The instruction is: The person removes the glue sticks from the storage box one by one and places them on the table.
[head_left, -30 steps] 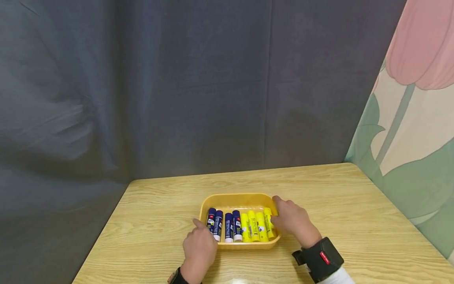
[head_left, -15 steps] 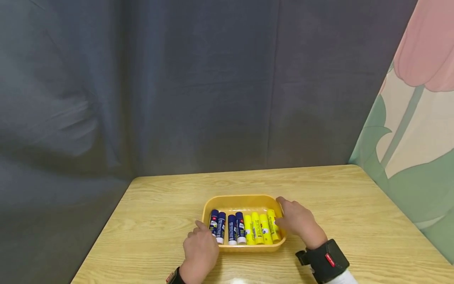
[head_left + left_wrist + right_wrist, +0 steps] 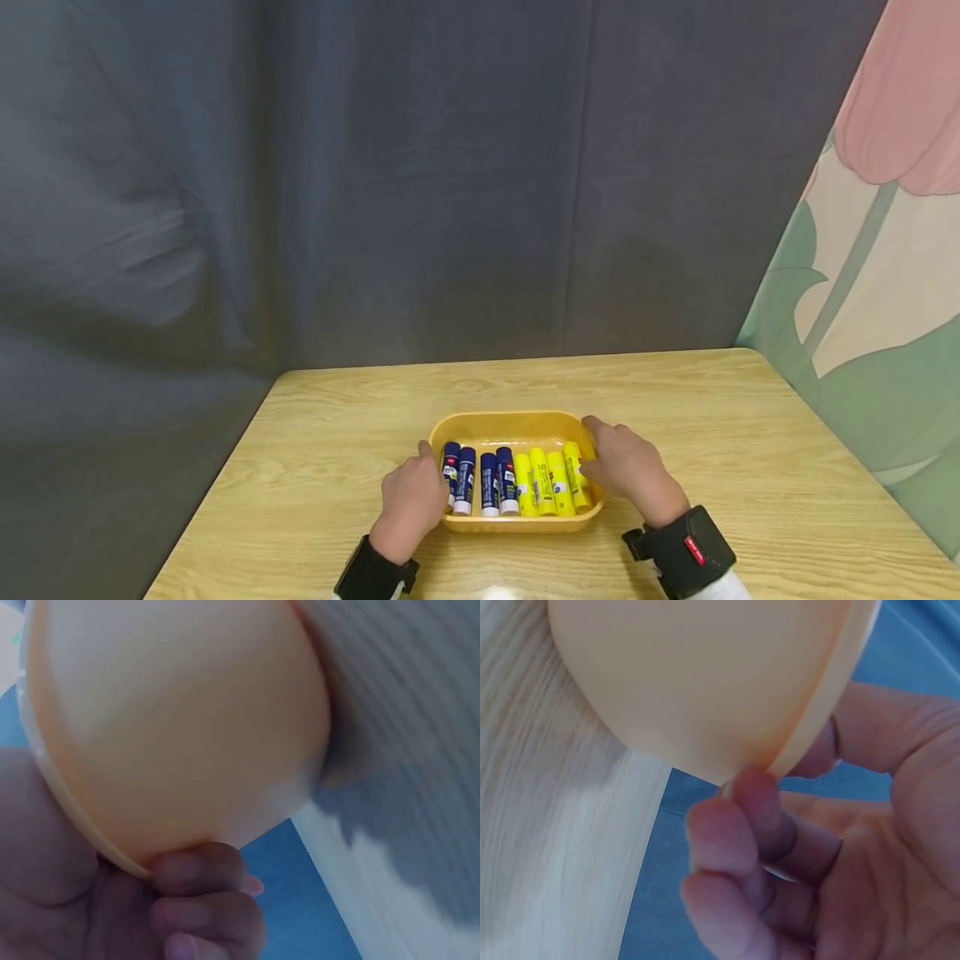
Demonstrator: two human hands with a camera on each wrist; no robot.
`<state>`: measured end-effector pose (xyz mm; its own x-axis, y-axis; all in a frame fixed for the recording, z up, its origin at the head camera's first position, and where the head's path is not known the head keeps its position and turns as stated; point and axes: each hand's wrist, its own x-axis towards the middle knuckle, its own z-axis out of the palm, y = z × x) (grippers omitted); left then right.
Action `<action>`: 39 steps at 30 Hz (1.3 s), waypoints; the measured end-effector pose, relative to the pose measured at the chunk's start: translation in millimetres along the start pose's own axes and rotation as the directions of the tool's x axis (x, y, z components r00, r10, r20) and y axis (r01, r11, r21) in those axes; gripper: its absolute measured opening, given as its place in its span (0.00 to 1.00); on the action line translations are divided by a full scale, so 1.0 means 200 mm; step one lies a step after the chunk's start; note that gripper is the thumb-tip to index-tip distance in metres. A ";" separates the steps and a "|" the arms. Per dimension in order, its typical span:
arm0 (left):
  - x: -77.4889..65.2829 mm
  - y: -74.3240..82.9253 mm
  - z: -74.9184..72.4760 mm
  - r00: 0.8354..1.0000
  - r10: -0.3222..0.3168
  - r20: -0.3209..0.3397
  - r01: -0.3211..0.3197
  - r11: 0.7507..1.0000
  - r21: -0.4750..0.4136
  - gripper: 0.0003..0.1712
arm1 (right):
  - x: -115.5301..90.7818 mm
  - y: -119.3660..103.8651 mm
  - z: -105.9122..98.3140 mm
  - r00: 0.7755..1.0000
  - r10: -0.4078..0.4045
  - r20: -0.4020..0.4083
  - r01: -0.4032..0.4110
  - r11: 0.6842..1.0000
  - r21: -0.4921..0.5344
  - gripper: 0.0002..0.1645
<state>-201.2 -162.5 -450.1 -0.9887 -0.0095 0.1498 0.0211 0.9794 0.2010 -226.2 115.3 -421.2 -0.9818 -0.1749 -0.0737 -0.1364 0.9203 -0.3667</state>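
Note:
A shallow yellow plastic tray [image 3: 517, 525] rests on the table in the head view. Inside lie several dark blue glue sticks [image 3: 489, 483] with white ends on the left, and several yellow glue sticks [image 3: 542, 482] on the right, side by side. My left hand [image 3: 412, 498] holds the tray's left rim; its curled fingers [image 3: 199, 870] show against the outer wall in the left wrist view. On the other side, my right hand [image 3: 630, 467] pinches the right rim, thumb inside and fingertips [image 3: 720, 832] outside, as the right wrist view shows.
The wood-grain table [image 3: 330, 450] extends around the tray on all sides. Behind it and to the left hangs a dark grey-blue curtain [image 3: 450, 192]. A cloth with a tulip print [image 3: 885, 333] borders the right side.
My left hand has shifted from the tray's front left corner up along its left side. The right hand keeps its hold, and the tray's contents look unchanged.

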 end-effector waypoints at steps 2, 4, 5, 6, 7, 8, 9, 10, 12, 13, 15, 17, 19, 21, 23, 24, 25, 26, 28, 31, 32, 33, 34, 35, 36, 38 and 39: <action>0.00 0.00 0.01 1.000 0.001 -0.002 -0.001 1.000 0.006 0.30 | 0.00 0.00 0.00 1.000 -0.005 -0.002 0.005 1.000 -0.008 0.38; 0.00 0.01 0.02 1.000 -0.003 0.003 0.003 1.000 0.020 0.30 | 0.01 0.00 0.00 1.000 -0.010 -0.001 0.010 1.000 -0.016 0.37; 0.00 0.01 0.02 1.000 -0.006 0.006 0.006 1.000 0.026 0.30 | 0.01 0.00 0.00 1.000 -0.010 -0.002 0.010 1.000 -0.020 0.38; 0.00 0.01 0.03 1.000 -0.009 0.010 0.008 1.000 0.028 0.30 | 0.01 0.00 -0.01 1.000 -0.011 -0.002 0.011 1.000 -0.024 0.38; 0.00 0.01 0.03 1.000 -0.013 0.016 0.013 1.000 0.029 0.30 | 0.01 0.00 -0.01 1.000 -0.012 -0.002 0.012 1.000 -0.027 0.38; 0.00 0.01 0.04 1.000 -0.019 0.021 0.018 0.999 0.032 0.30 | 0.01 0.00 -0.01 1.000 -0.012 0.001 0.012 1.000 -0.027 0.38; 0.00 0.01 0.04 0.999 -0.023 0.024 0.023 0.999 0.031 0.30 | 0.01 0.00 -0.01 1.000 -0.011 0.005 0.011 1.000 -0.028 0.38; 0.00 0.01 0.04 0.999 -0.026 0.025 0.025 0.999 0.030 0.30 | 0.01 -0.01 -0.01 1.000 -0.009 0.006 0.009 1.000 -0.027 0.38; -0.01 0.01 0.04 0.999 -0.032 0.032 0.031 0.999 0.022 0.29 | 0.01 -0.01 -0.01 1.000 -0.004 0.011 0.004 1.000 -0.022 0.38; -0.01 0.01 0.04 0.999 -0.033 0.034 0.032 0.999 0.021 0.29 | 0.00 -0.01 -0.01 1.000 -0.002 0.013 0.002 1.000 -0.021 0.38; -0.01 0.01 0.04 0.999 -0.034 0.038 0.033 0.999 0.018 0.28 | 0.00 -0.01 -0.01 1.000 0.003 0.016 -0.003 1.000 -0.019 0.38; -0.01 0.01 0.04 0.999 -0.031 0.034 0.030 0.999 0.018 0.27 | 0.00 -0.02 -0.01 1.000 0.006 0.015 -0.006 1.000 -0.018 0.39; -0.01 0.01 0.03 0.999 -0.026 0.025 0.025 0.999 0.020 0.26 | 0.00 -0.02 -0.01 1.000 0.008 0.014 -0.008 1.000 -0.019 0.39; -0.01 0.01 0.04 1.000 -0.020 0.016 0.019 1.000 0.021 0.26 | 0.00 -0.02 -0.01 1.000 0.010 0.011 -0.009 1.000 -0.021 0.39; -0.01 0.01 0.04 1.000 -0.015 0.009 0.014 1.000 0.025 0.26 | 0.00 -0.01 -0.01 1.000 0.011 0.009 -0.011 1.000 -0.020 0.39; -0.01 0.01 0.04 1.000 -0.012 0.007 0.012 1.000 0.026 0.27 | 0.00 -0.01 -0.01 1.000 0.013 0.009 -0.013 1.000 -0.018 0.39; 0.00 0.01 0.04 1.000 -0.009 0.003 0.009 1.000 0.024 0.27 | 0.00 -0.01 -0.01 1.000 0.015 0.010 -0.015 1.000 -0.017 0.39; 0.00 0.01 0.04 1.000 -0.006 -0.003 0.006 1.000 0.025 0.27 | 0.01 -0.01 -0.01 1.000 0.020 0.012 -0.020 1.000 -0.015 0.39; 0.00 0.02 0.05 1.000 0.000 -0.010 0.001 1.000 0.023 0.27 | 0.00 -0.01 -0.02 0.999 0.029 0.019 -0.028 1.000 -0.009 0.39; 0.00 0.02 0.05 1.000 0.003 -0.012 -0.003 1.000 0.022 0.27 | 0.00 0.00 -0.02 0.999 0.038 0.028 -0.038 0.999 -0.002 0.39; 0.00 0.02 0.04 1.000 0.002 -0.007 -0.001 1.000 0.025 0.27 | 0.00 0.00 -0.02 0.999 0.040 0.030 -0.040 0.999 -0.001 0.39; 0.00 0.02 0.04 1.000 -0.001 0.000 0.001 1.000 0.029 0.28 | 0.00 0.00 -0.02 0.999 0.038 0.033 -0.038 0.999 -0.001 0.39; 0.00 0.02 0.04 1.000 -0.005 0.007 0.005 0.999 0.032 0.28 | 0.00 -0.01 -0.02 0.999 0.035 0.036 -0.035 0.999 0.001 0.39; 0.00 0.02 0.04 1.000 -0.008 0.013 0.008 0.999 0.035 0.28 | 0.00 -0.01 -0.02 0.999 0.031 0.037 -0.031 1.000 0.002 0.39; 0.00 0.01 0.03 1.000 -0.009 0.018 0.008 0.999 0.037 0.28 | 0.00 -0.01 -0.02 0.999 0.028 0.037 -0.028 1.000 0.001 0.39; 0.00 0.01 0.03 1.000 -0.006 0.022 0.005 0.999 0.035 0.28 | 0.00 -0.01 -0.02 0.999 0.023 0.041 -0.024 1.000 0.003 0.39; 0.00 0.01 0.03 1.000 0.000 0.017 0.000 1.000 0.027 0.28 | 0.00 -0.01 -0.02 0.999 0.022 0.042 -0.022 1.000 0.003 0.39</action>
<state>-201.6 -159.3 -455.6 -0.9911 -0.0065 0.1332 0.0170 0.9845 0.1745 -225.9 115.3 -417.2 -0.9782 -0.1694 -0.1204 -0.1145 0.9229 -0.3677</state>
